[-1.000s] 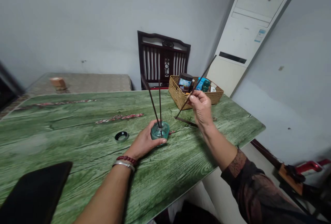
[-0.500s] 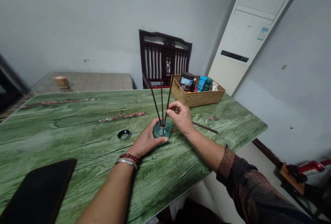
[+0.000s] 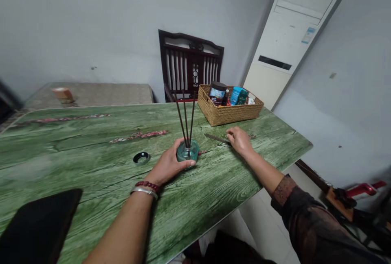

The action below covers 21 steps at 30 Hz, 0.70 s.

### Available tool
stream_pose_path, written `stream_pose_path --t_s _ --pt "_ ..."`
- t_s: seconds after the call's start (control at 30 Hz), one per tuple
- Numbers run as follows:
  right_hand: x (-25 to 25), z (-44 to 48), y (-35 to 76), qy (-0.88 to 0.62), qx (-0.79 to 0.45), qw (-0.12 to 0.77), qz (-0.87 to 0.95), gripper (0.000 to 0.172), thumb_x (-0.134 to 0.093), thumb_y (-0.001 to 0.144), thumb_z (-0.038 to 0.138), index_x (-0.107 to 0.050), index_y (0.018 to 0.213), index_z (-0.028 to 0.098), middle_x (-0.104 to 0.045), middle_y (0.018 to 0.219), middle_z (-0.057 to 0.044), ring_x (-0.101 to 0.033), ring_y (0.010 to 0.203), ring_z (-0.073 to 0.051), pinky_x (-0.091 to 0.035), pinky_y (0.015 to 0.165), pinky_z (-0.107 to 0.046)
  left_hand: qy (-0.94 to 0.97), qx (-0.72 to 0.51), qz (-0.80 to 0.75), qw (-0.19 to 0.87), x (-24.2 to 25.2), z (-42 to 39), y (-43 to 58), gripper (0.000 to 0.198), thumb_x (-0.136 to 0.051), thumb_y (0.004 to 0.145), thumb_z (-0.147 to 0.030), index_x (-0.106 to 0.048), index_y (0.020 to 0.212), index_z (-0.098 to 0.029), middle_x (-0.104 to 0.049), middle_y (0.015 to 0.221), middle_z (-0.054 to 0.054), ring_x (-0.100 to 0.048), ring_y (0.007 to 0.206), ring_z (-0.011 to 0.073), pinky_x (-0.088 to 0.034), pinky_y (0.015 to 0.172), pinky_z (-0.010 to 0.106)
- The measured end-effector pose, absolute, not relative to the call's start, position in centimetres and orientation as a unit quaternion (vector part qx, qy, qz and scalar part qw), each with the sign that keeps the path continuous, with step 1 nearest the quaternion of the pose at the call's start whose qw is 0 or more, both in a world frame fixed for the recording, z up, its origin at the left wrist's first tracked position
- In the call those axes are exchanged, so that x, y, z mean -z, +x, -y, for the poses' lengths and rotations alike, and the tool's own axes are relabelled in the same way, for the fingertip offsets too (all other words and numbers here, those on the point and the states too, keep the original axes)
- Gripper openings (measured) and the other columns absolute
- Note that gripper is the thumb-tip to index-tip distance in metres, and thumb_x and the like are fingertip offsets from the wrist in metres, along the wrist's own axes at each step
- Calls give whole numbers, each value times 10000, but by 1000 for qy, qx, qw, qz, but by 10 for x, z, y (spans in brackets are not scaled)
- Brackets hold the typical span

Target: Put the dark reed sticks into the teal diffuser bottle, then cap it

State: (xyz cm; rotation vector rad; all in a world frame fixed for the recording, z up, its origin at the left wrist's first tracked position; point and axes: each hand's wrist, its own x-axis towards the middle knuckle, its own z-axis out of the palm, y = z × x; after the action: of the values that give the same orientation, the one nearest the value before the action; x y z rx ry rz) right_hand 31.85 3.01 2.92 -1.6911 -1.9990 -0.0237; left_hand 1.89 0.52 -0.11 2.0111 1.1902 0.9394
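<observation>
Right hand [image 3: 241, 142] lies low on the table [image 3: 91, 166], fingertips down on the right end of a loose stick [image 3: 216, 138]; whether they pinch it cannot be told. The stick lies flat, its long axis running left toward the glass bottle [image 3: 187, 153] nearby. Left hand [image 3: 168, 165] is clamped round that bottle, with three sticks [image 3: 185, 117] standing in it.

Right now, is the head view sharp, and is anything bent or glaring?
Head view: soft, even light, no glare on the table; wide lens tilts the air conditioner and bows the table edge; bottle and sticks by the left hand look sharp.
</observation>
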Motion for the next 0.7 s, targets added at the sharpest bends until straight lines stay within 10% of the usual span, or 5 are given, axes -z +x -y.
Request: stream_pose_path --t_s 0.2,0.7 --pt "-7 -18 330 -655 83 46 749 246 -517 954 274 -728 1019 165 -685 1057 -148 -605 1037 -257 -409 889 -320 756 -356 -457 303 2 -5 18 782 -769 681 -477 -466 1346 -200 -667 1247 129 -616 1179 345 -465 1027 498" --pt "-10 -17 328 -644 86 70 757 252 -465 926 157 -701 1013 173 -706 1012 -125 -614 990 -247 -401 870 -317 756 -359 -451 312 -1 -4 19 783 -763 676 -489 -471 1334 -182 -652 1266 128 -612 1170 333 -462 1028 480"
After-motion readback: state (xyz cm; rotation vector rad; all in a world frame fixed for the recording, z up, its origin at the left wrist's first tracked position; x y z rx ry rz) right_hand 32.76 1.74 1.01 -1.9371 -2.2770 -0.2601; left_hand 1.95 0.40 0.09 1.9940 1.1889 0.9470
